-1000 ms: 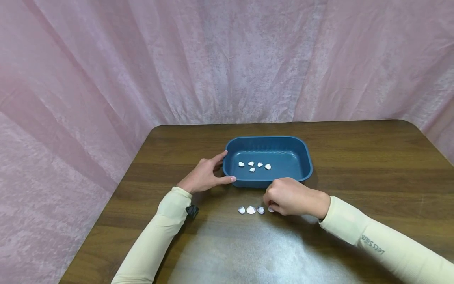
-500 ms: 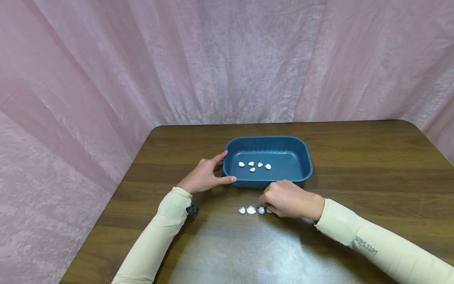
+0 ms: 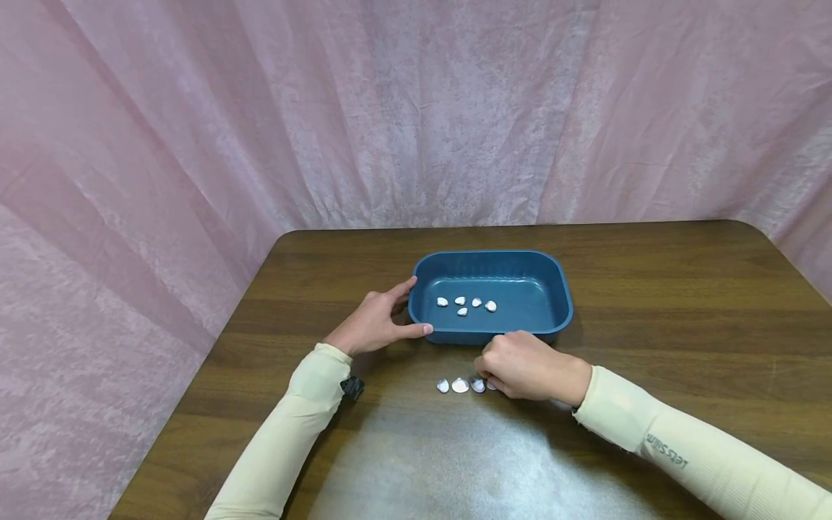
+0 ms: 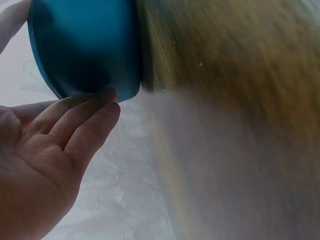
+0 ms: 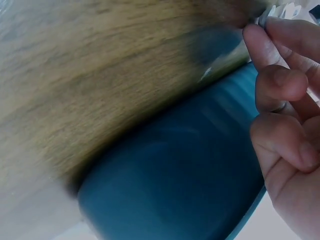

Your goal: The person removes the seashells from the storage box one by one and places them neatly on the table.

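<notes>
Inside a blue rectangular tray lie several small, shiny, whitish shells. My left hand is spread at the tray's left end, thumb at the front corner and forefinger at the back one. Its fingers look straight against the wall in the left wrist view. In front of the tray, shells stand in a short row. At the row's right end my right hand pinches a shell between thumb and forefinger, close to the tabletop. Most of that shell is hidden by the fingers; the other fingers curl inward.
A brown wooden table carries everything. Pink velvety curtain hangs behind its far edge and along the left. The tray's front wall is just beyond the right hand's knuckles. A black wrist device sits on the left sleeve.
My right hand has slid a little to the left, bringing its shell closer to the row. The left hand and the tray have stayed put.
</notes>
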### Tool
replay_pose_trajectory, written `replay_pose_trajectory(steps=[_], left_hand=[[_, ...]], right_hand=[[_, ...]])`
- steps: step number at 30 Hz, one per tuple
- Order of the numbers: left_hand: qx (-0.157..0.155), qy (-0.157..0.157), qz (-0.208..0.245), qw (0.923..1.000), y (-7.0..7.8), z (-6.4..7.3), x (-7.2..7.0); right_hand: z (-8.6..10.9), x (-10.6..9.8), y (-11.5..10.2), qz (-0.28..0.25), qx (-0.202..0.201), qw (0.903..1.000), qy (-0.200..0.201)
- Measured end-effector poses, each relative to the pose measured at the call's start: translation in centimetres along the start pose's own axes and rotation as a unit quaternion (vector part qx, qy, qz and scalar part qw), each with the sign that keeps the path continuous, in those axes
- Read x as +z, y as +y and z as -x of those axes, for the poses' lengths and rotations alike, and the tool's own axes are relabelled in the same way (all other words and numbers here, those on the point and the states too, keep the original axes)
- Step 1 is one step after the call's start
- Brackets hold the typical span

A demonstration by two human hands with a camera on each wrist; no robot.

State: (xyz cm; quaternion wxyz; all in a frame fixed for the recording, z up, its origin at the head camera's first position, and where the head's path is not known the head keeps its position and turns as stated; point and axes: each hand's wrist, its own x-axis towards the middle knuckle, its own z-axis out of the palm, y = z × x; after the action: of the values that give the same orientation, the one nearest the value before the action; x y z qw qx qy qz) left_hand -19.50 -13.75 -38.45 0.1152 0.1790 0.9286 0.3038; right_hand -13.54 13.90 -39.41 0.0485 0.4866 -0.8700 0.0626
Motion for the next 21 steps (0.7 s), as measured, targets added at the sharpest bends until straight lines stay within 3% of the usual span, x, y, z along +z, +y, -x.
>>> replay_pose_trajectory(steps=[21], left_hand=[[-0.004, -0.002, 0.003, 1.0000, 0.05, 0.03, -0.02]], right_hand=[[0.20, -0.25, -0.17, -0.007, 0.011, 0.9999, -0.010]])
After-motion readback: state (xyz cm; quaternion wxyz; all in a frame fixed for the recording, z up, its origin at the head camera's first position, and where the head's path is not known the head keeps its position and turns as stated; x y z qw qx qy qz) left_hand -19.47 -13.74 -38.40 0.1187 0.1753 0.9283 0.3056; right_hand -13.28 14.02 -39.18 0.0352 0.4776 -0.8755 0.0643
